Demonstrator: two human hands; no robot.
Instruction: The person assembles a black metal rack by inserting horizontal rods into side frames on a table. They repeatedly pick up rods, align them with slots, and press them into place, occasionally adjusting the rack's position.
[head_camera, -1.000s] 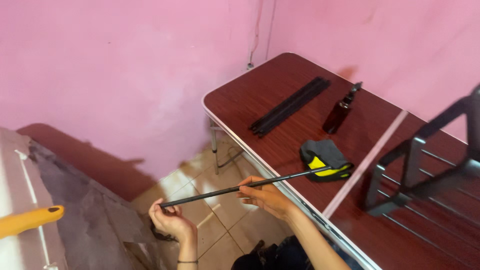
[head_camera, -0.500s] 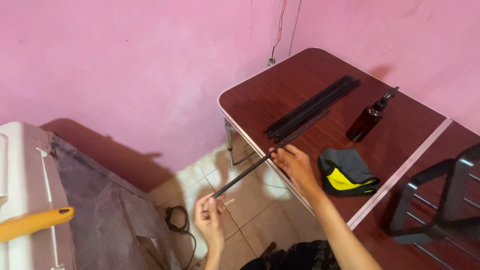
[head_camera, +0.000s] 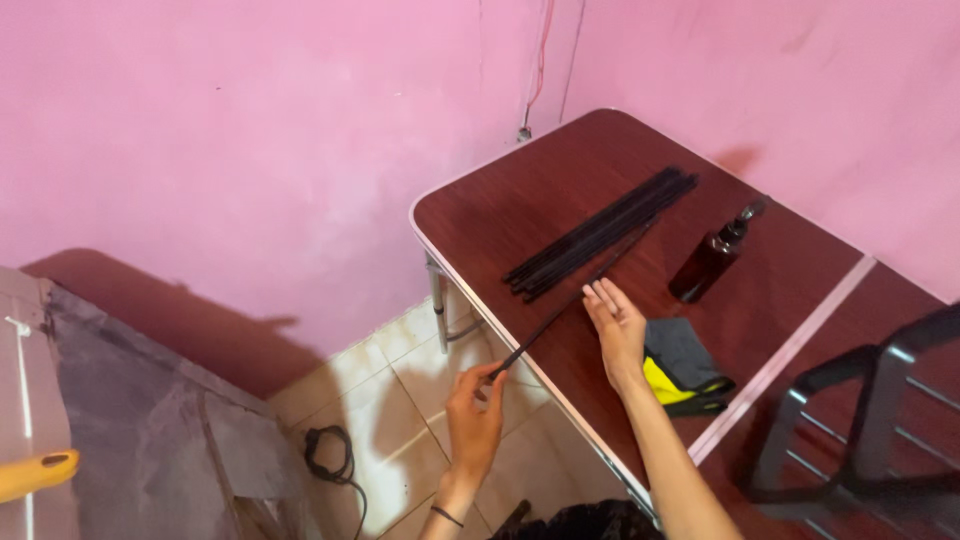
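The left hand (head_camera: 473, 418) is pinching the near end of 1 thin black rod (head_camera: 572, 303). The rod is pointing up and away, beside the rod pile (head_camera: 600, 235). The right hand (head_camera: 618, 328) is lying flat and open against its middle, so it is nearer the pile.

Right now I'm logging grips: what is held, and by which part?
The left hand pinches a thin black rod at its near end. The right hand lies flat, fingers open, beside the rod's middle, gripping nothing.

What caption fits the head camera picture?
Left hand and right hand lay a black rod beside more rods on a table.
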